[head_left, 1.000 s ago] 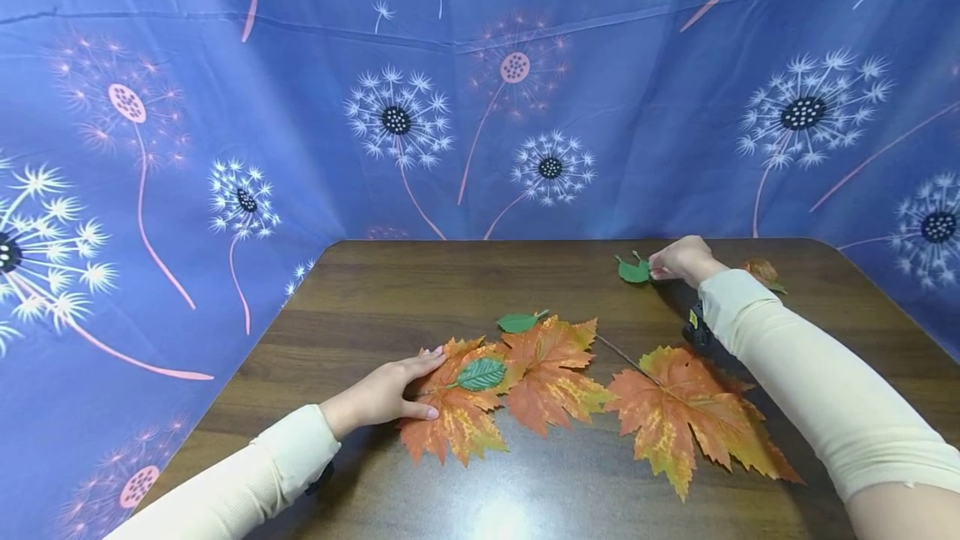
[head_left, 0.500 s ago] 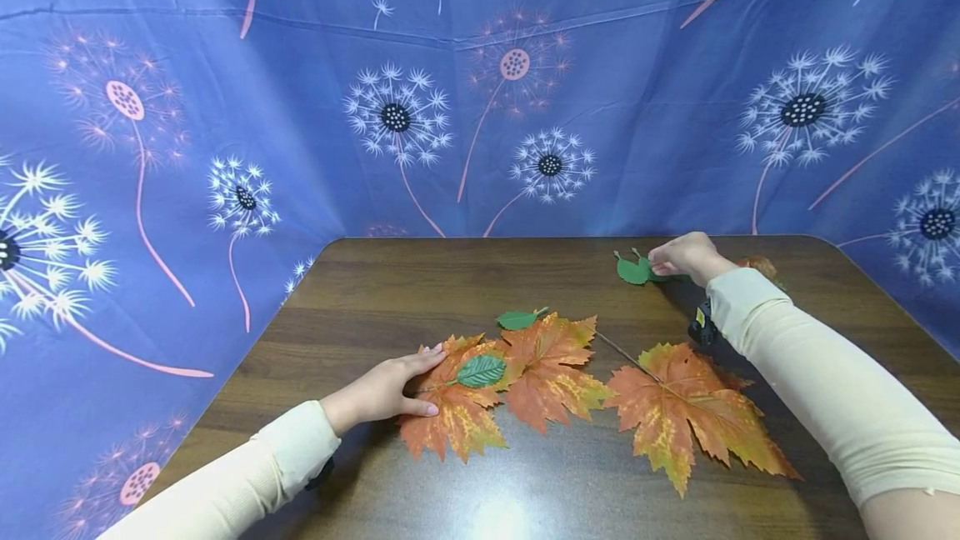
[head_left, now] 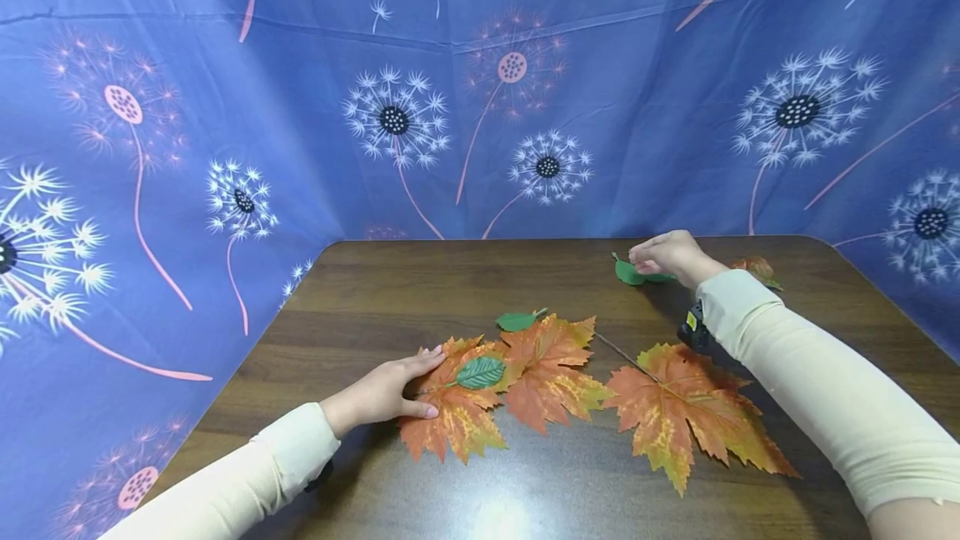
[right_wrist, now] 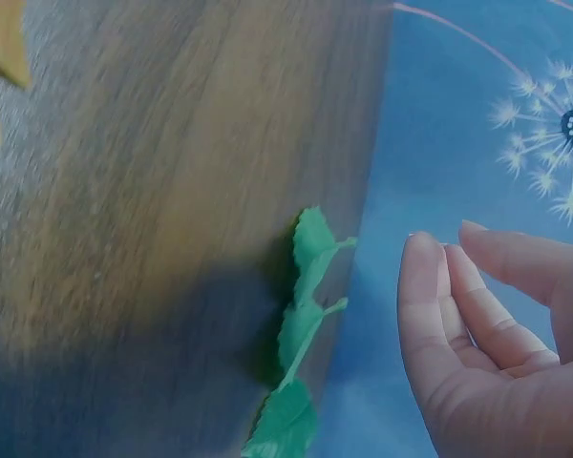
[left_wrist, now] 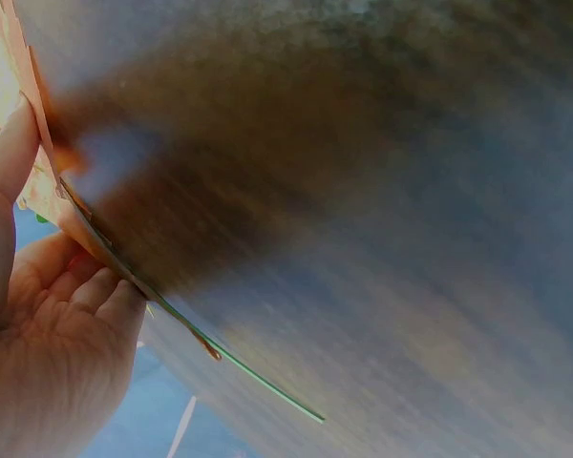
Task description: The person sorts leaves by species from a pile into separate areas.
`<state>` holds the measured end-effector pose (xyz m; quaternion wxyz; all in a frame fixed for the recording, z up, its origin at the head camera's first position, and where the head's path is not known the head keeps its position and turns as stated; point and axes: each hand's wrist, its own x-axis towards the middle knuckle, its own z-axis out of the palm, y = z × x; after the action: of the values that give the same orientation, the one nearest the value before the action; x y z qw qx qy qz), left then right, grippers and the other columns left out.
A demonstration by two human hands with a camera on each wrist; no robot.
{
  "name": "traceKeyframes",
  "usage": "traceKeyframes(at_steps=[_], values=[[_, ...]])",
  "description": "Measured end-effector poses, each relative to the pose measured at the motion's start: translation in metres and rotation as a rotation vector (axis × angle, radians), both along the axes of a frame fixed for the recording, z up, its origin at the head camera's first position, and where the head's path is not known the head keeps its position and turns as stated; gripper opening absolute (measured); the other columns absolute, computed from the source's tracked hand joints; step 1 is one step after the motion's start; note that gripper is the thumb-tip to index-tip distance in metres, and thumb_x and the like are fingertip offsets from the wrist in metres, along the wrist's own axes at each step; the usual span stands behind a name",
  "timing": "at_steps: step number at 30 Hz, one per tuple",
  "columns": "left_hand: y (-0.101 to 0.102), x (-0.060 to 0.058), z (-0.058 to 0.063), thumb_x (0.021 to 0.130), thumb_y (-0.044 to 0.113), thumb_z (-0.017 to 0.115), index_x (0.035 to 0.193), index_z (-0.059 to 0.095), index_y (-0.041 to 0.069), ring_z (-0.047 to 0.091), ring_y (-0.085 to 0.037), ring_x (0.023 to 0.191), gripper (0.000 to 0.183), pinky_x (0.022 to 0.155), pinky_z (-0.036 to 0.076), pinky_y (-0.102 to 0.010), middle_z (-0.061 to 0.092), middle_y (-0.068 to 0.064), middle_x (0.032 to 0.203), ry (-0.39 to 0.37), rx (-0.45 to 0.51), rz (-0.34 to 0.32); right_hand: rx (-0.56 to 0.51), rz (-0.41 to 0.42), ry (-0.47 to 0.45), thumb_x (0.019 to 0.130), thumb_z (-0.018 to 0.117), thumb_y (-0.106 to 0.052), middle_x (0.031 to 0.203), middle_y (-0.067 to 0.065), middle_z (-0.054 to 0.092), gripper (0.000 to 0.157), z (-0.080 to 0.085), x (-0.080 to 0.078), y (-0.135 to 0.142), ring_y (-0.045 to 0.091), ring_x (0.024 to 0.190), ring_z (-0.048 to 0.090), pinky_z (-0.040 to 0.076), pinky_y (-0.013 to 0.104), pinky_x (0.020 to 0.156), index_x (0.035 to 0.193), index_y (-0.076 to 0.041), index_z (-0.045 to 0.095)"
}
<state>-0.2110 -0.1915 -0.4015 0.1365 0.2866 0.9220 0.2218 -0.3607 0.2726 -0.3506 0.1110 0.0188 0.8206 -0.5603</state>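
My left hand [head_left: 386, 390] rests on the leftmost orange maple leaf [head_left: 457, 432], thumb and fingers spread at its edge in the head view. A small green leaf [head_left: 481, 372] lies on top of that maple leaf. Close by are a second orange maple leaf [head_left: 551, 373] and another small green leaf [head_left: 516, 322]. At the far right of the table, my right hand [head_left: 675, 258] hovers just over small green leaves [head_left: 627, 272]. Its fingers are loosely bent and hold nothing in the right wrist view, beside three green leaves [right_wrist: 286, 420] in a row.
A third, larger orange maple leaf [head_left: 690, 407] lies right of centre, its thin stem [head_left: 618, 350] pointing back left. Behind the right forearm is a small brownish-orange leaf [head_left: 753, 265]. A blue dandelion-print cloth [head_left: 480, 132] hangs along the table's back edge.
My right hand has let go of a green leaf at the far right, leaving it beside the others, and has shifted slightly left above them. The left hand stays in place.
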Motion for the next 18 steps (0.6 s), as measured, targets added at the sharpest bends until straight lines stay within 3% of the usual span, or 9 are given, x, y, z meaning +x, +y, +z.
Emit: traceKeyframes(at_steps=[18], values=[[0.002, 0.001, 0.001, 0.084, 0.035, 0.073, 0.150, 0.035, 0.004, 0.029, -0.040, 0.143, 0.082, 0.111, 0.029, -0.058, 0.030, -0.017, 0.156, 0.018, 0.009, -0.006, -0.124, 0.080, -0.075, 0.098, 0.058, -0.012, 0.080, -0.007, 0.072, 0.047, 0.012, 0.011, -0.028, 0.005, 0.075, 0.070, 0.058, 0.023, 0.077, 0.135, 0.013, 0.046]])
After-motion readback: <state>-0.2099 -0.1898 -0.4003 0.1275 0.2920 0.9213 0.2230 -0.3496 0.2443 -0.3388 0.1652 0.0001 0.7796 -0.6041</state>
